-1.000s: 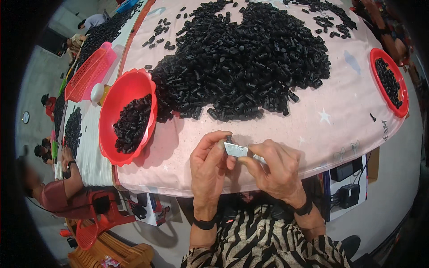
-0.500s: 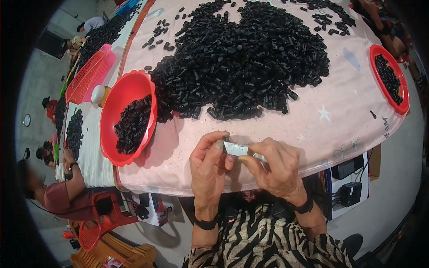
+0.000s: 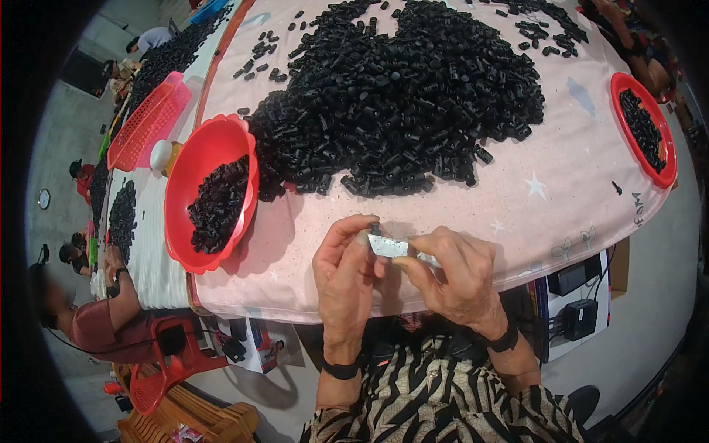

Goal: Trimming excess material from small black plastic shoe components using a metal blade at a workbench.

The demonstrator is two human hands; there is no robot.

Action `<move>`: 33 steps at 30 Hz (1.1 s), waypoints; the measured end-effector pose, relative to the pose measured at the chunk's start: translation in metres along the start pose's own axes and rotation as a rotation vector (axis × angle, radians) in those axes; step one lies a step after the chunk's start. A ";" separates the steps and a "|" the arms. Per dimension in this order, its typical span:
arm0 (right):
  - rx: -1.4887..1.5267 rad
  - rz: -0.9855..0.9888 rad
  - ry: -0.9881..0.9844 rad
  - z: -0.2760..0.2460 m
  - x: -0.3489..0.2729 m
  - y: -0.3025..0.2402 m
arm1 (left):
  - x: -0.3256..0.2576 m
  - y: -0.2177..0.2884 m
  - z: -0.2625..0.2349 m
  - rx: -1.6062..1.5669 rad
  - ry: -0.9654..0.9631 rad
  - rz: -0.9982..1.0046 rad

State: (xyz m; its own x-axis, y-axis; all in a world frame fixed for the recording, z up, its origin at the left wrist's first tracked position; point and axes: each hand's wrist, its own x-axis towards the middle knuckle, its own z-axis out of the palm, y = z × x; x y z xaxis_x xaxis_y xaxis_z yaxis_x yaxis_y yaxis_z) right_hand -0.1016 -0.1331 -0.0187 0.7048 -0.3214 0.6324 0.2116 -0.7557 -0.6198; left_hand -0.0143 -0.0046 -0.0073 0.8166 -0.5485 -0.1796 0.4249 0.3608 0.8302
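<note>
At the near edge of the pink tablecloth (image 3: 458, 207), both hands meet over a small pale flat piece (image 3: 389, 246). Left hand (image 3: 346, 277) pinches its left end between thumb and fingers; right hand (image 3: 456, 275) grips the right end, fingers closed on it. Piece held just above the cloth, level. Large heap of small black parts (image 3: 402, 96) lies beyond. Red bowl (image 3: 211, 193), part-filled with black parts, sits to the left; second red bowl (image 3: 645, 129) far right.
</note>
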 end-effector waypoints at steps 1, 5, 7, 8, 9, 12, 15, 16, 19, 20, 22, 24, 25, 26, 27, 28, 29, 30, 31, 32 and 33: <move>-0.015 0.001 0.005 0.000 0.000 0.000 | 0.000 0.000 0.001 0.022 0.009 0.001; -0.038 0.006 0.018 0.001 0.000 0.000 | -0.002 -0.002 -0.002 0.022 -0.044 0.026; -0.028 0.002 0.016 0.000 0.000 0.000 | -0.001 -0.001 0.000 0.006 -0.025 0.025; -0.019 -0.002 0.013 0.000 0.000 0.000 | -0.001 -0.001 -0.001 0.007 -0.025 0.025; -0.019 -0.002 0.013 0.000 0.000 0.000 | 0.000 -0.002 -0.002 -0.010 -0.018 0.023; -0.010 -0.001 0.006 0.001 0.000 0.000 | 0.001 -0.004 -0.006 -0.023 -0.012 0.027; -0.009 0.017 -0.014 0.001 -0.001 -0.001 | 0.001 -0.004 -0.005 -0.022 -0.012 0.033; -0.010 0.010 -0.013 0.000 -0.001 0.000 | 0.001 -0.003 -0.005 -0.023 -0.014 0.034; -0.010 0.000 -0.008 0.001 -0.001 0.001 | 0.000 -0.004 -0.005 0.014 -0.023 0.038; -0.009 -0.003 -0.001 0.002 -0.001 0.002 | 0.000 -0.004 -0.005 0.014 -0.021 0.036; -0.010 -0.007 0.002 0.002 0.000 0.001 | -0.001 -0.002 -0.003 0.000 -0.014 0.035; -0.013 -0.011 0.007 0.002 0.000 0.001 | -0.002 -0.003 -0.002 0.012 -0.031 0.031; -0.020 -0.007 0.016 0.002 0.000 0.002 | -0.002 -0.004 -0.001 0.023 -0.048 0.028; -0.028 -0.003 0.024 0.001 0.000 0.002 | -0.002 -0.004 -0.001 0.023 -0.051 0.027; -0.027 -0.002 0.025 0.002 -0.001 0.002 | -0.003 -0.004 -0.001 0.027 -0.035 0.029; -0.023 -0.006 0.024 0.002 -0.001 0.001 | -0.003 -0.004 -0.001 0.032 -0.019 0.032; -0.019 -0.011 0.023 0.001 -0.001 0.001 | -0.003 -0.004 -0.001 0.033 -0.020 0.032; -0.018 -0.013 0.025 0.001 -0.001 0.001 | -0.002 -0.003 -0.001 0.017 -0.008 0.035; -0.016 -0.016 0.012 0.000 -0.001 0.000 | -0.001 -0.003 -0.001 0.001 0.004 0.039; -0.015 -0.019 0.000 0.000 0.000 0.000 | -0.001 -0.003 -0.002 0.002 0.004 0.042; -0.017 -0.020 0.003 -0.001 0.000 0.000 | -0.001 -0.002 -0.002 0.002 -0.002 0.037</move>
State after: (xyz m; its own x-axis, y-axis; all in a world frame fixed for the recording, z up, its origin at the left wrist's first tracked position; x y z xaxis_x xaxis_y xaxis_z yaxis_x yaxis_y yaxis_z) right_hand -0.1023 -0.1333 -0.0188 0.6989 -0.3077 0.6456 0.2136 -0.7717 -0.5991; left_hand -0.0150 -0.0034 -0.0104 0.8313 -0.5358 -0.1475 0.3932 0.3794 0.8375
